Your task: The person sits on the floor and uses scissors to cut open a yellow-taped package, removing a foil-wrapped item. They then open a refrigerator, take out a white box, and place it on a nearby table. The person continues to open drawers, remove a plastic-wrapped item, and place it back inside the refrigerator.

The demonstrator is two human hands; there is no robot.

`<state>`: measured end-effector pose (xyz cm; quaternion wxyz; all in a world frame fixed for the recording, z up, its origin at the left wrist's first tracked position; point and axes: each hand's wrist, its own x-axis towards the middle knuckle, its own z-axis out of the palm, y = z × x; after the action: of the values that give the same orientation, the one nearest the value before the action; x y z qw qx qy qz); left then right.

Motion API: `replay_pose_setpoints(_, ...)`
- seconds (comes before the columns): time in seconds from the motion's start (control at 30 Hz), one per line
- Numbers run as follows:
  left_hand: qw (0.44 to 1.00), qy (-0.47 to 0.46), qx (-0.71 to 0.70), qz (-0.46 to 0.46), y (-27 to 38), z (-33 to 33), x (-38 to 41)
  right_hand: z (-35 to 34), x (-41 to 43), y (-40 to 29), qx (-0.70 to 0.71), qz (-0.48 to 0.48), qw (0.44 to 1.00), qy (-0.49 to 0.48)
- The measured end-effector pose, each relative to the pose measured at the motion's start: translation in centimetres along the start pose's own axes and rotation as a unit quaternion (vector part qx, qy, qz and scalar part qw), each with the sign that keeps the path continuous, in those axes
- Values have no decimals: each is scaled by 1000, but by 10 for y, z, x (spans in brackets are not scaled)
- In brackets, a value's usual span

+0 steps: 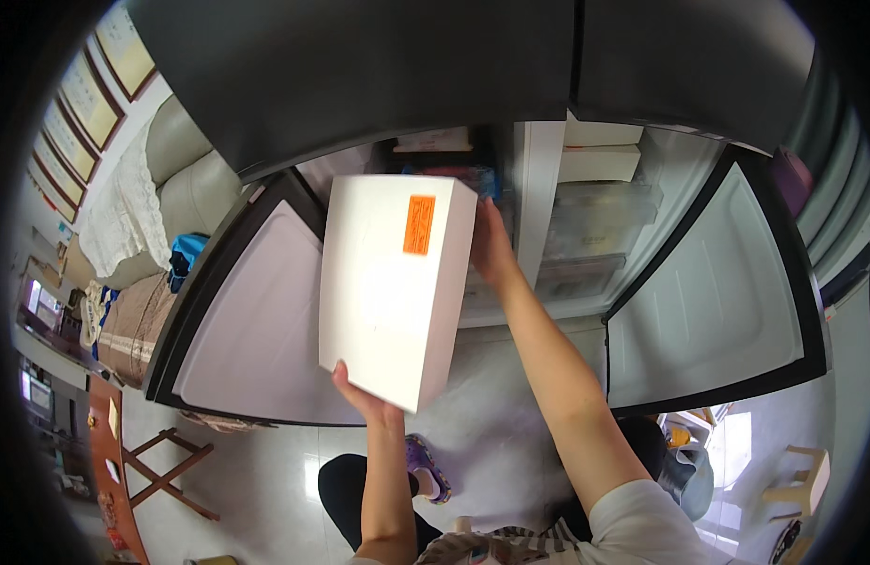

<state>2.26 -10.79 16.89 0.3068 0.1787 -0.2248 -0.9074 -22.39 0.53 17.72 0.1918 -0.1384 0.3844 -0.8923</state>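
A large white box [378,289] with an orange label [419,224] is held up before an open fridge-freezer. My left hand [364,395] grips its lower edge, with the thumb on the near face and the other fingers hidden beneath. At the upper right side, my right hand [491,244] holds the box, its fingers partly hidden behind it. Behind the box, the left compartment holds a package and a blue item, partly covered. More white boxes [597,162] lie in the right compartment, above clear plastic drawers [594,222].
The left lower door [258,332] and right lower door [703,282] stand wide apart on both sides. Dark upper doors [378,70] hang above. A folding wooden table [106,452] is at lower left, a small stool [802,484] at lower right, and a sofa [195,191] at left.
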Motion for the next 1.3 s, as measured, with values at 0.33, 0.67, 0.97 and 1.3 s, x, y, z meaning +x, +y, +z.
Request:
replay_pose_setpoints(0.33,987,125,103,1,131,-59,-192,33,-145,31,-26,39,994,-103)
replay_pose_setpoints(0.67,977,83,-141,139,219,-62,-326,182,-302,24,-33,144,909,-391)
replay_pose_setpoints(0.97,857,179,-87,476,340,-150,-378,369,-421,131,-115,313,748,-574)
replay_pose_setpoints(1.3,714,349,-110,597,441,-268,-374,521,-543,310,-44,396,737,-546)
